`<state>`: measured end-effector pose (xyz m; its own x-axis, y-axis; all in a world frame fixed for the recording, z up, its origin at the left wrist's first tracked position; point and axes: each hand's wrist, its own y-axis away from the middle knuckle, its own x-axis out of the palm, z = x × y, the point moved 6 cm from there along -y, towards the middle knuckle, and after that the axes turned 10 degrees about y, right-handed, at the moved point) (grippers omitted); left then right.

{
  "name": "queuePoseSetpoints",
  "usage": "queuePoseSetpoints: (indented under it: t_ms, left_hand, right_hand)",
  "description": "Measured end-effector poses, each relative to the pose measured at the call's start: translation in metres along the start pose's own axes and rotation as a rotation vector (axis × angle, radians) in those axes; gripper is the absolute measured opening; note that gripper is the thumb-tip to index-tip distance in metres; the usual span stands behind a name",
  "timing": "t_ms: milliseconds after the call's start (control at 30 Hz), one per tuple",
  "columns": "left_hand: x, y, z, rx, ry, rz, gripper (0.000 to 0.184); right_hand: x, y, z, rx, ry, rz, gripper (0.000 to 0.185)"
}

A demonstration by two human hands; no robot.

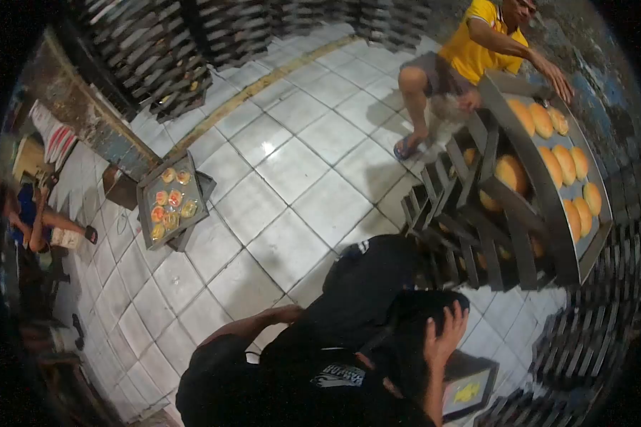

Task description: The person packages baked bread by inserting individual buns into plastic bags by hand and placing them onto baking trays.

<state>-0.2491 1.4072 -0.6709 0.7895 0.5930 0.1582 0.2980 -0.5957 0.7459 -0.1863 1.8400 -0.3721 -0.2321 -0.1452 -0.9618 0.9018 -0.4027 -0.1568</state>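
My right hand [446, 336] lies on my dark-clothed knee [399, 299], fingers stretched and apart, holding nothing. My left hand [286, 313] rests against my other leg; its fingers are mostly hidden. Up to the right of my knees stands a stack of metal trays [506, 206]. Its top tray [595, 252] carries rows of golden buns [564, 165], and more buns show between the lower trays. A co-worker in a yellow shirt [477, 32] sits behind the stack, one hand [554, 80] over the top tray's far edge.
On the tiled floor [292, 235] at left, a tray [148, 224] holds several small buns [171, 199], some apparently wrapped. Stacked dark trays [149, 43] line the back and the right side. Another person [32, 213] sits far left. A box with a yellow picture [468, 391] stands beside my right forearm.
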Motion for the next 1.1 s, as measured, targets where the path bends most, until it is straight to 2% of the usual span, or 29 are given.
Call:
queuePoseSetpoints:
  t_ms: [33,100,133,167,200,267,333,400,433,467,500,567,600,633,700,800,833,867,900,967,1000,1033,1100]
  left_hand:
    - [-0.001,-0.014,-0.001,0.029,-0.034,0.048,0.034]
    - [-0.001,-0.040,-0.014,0.198,-0.071,0.336,0.033]
    - [-0.002,-0.067,-0.004,0.247,-0.092,0.394,0.035]
    - [-0.010,-0.080,0.008,0.301,-0.095,0.413,0.037]
    - [-0.018,-0.075,-0.003,0.266,-0.221,0.426,0.040]
    - [-0.033,-0.082,-0.048,0.325,-0.371,0.424,0.040]
    - [-0.050,-0.094,-0.119,0.434,-0.546,0.290,0.042]
    - [-0.060,-0.058,-0.233,0.543,-0.687,-0.203,0.048]
    - [-0.065,-0.058,-0.265,0.632,-0.591,-0.334,0.048]
    - [-0.050,0.003,-0.325,0.680,-0.391,-0.391,0.046]
    - [-0.039,0.006,-0.345,0.935,-0.282,-0.488,0.043]
    - [-0.002,0.036,-0.380,1.096,-0.043,-0.445,0.037]
    - [0.018,0.042,-0.385,1.186,-0.161,-0.516,0.038]
    - [0.028,0.052,-0.386,1.190,-0.160,-0.498,0.038]
    - [0.060,0.081,-0.390,1.450,-0.577,-0.666,0.041]
    - [0.064,0.063,-0.378,1.282,-0.557,-0.659,0.037]
    - [0.067,0.060,-0.373,1.276,-0.638,-0.646,0.036]
    - [0.068,0.057,-0.375,1.260,-0.562,-0.562,0.035]
    - [0.066,0.045,-0.376,1.188,-0.505,-0.570,0.032]
    - [0.078,0.041,-0.388,1.192,-0.626,-0.547,0.026]
    - [0.089,0.039,-0.390,1.186,-0.690,-0.527,0.027]
    - [0.095,0.037,-0.393,1.174,-0.757,-0.530,0.028]
    - [0.105,0.030,-0.396,1.136,-0.785,-0.495,0.029]
  right_hand:
    - [-0.004,0.004,-0.005,0.019,-0.011,-0.018,0.044]
    - [-0.017,0.013,-0.009,0.065,-0.054,-0.034,0.041]
    - [-0.014,0.022,-0.018,0.091,-0.100,-0.049,0.045]
    - [-0.014,0.035,-0.018,0.098,-0.101,-0.038,0.045]
    - [-0.013,0.042,-0.012,0.122,-0.129,-0.069,0.047]
    - [-0.009,0.055,0.003,0.153,-0.200,-0.098,0.052]
    - [-0.004,0.063,0.023,0.129,-0.265,-0.065,0.052]
    - [0.005,0.071,0.031,0.087,-0.275,-0.002,0.055]
    - [0.009,0.067,0.032,0.052,-0.290,0.025,0.055]
    - [0.011,0.062,0.031,0.102,-0.419,0.012,0.054]
    - [0.014,0.058,0.029,0.156,-0.549,0.001,0.053]
    - [0.003,0.041,0.031,0.151,-0.539,-0.078,0.052]
    - [0.000,0.030,0.032,0.154,-0.551,-0.107,0.052]
    - [-0.006,0.019,0.029,0.177,-0.548,-0.154,0.052]
    - [0.010,0.000,0.000,0.257,-0.756,-0.147,0.053]
    - [-0.003,-0.006,-0.006,0.372,-0.914,-0.056,0.055]
    - [-0.014,-0.002,0.000,0.399,-0.892,-0.057,0.050]
    - [-0.024,0.002,-0.004,0.457,-0.776,-0.003,0.042]
    - [-0.018,0.012,-0.010,0.577,-1.037,-0.114,0.036]
    - [-0.014,0.034,-0.025,0.527,-1.083,-0.231,0.027]
    - [-0.025,0.051,-0.029,0.621,-1.015,-0.234,0.025]
    - [-0.041,0.067,-0.033,0.709,-0.881,-0.106,0.023]
    - [-0.071,0.098,-0.047,0.382,-0.326,-0.369,0.023]
